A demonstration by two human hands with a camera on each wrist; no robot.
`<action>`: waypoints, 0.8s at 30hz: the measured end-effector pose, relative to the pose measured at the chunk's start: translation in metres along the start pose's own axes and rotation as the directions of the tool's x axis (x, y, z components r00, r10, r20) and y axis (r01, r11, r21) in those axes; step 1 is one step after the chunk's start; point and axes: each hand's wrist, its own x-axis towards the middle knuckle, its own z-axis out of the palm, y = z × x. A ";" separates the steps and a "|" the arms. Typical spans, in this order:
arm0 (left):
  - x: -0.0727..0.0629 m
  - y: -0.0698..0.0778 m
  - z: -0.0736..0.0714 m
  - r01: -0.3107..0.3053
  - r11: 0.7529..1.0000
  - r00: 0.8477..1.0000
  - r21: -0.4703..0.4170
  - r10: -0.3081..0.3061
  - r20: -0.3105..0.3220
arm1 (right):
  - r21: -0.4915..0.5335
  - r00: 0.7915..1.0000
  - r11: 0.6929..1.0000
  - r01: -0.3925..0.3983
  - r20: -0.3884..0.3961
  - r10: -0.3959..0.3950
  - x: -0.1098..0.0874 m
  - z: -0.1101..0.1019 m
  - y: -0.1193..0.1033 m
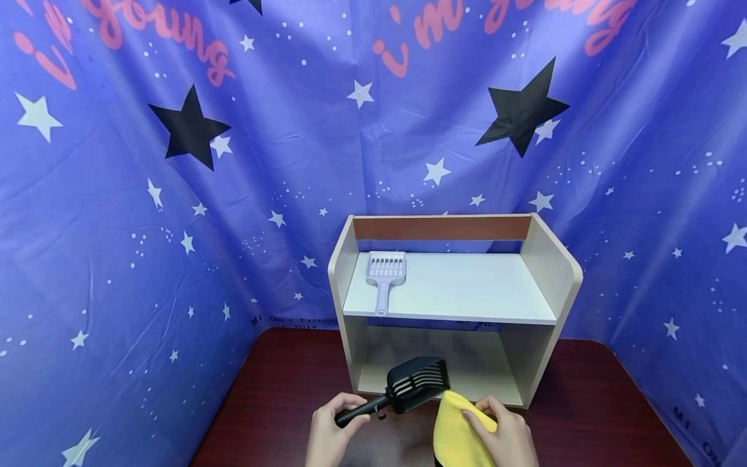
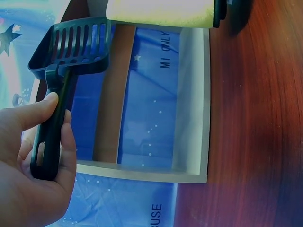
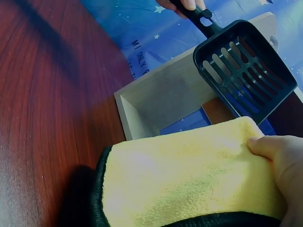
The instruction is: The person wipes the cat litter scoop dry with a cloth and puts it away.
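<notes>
My left hand [image 1: 332, 427] grips the handle of a black slotted litter scoop [image 1: 415, 384], its thumb along the top of the handle in the left wrist view. The scoop's head points right, above the table in front of the shelf. A yellow cloth [image 3: 189, 175] with a dark edge hangs folded from my right hand [image 1: 506, 433], which pinches it between thumb and fingers. One corner of the cloth is close to the scoop's far rim; whether they touch I cannot tell. A lilac litter scoop [image 1: 386, 275] lies on the upper shelf, at its left, handle toward me.
A small two-tier wooden shelf [image 1: 569, 285] with a white upper board [image 1: 467, 285] stands at the back of the dark red table [image 1: 262, 389]. Behind and beside it hangs a blue curtain [image 1: 292, 162] with stars and pink lettering.
</notes>
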 end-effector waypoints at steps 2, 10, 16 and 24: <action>0.000 0.000 0.001 0.010 1.000 1.000 -0.004 -0.010 -0.004 | 0.022 1.000 1.000 0.001 -0.001 -0.001 0.000 0.001 0.000; 0.000 -0.003 0.002 0.064 0.998 0.998 -0.027 -0.064 0.000 | 0.063 0.992 0.995 -0.077 0.109 0.070 0.001 0.000 -0.001; 0.001 -0.006 0.005 0.091 0.996 0.996 -0.024 -0.091 0.013 | 0.053 0.973 0.991 -0.126 0.202 0.113 0.002 -0.001 -0.003; 0.000 -0.006 0.009 0.103 0.993 0.994 -0.049 -0.102 0.034 | 0.082 0.962 0.986 -0.147 0.244 0.123 0.000 0.003 -0.007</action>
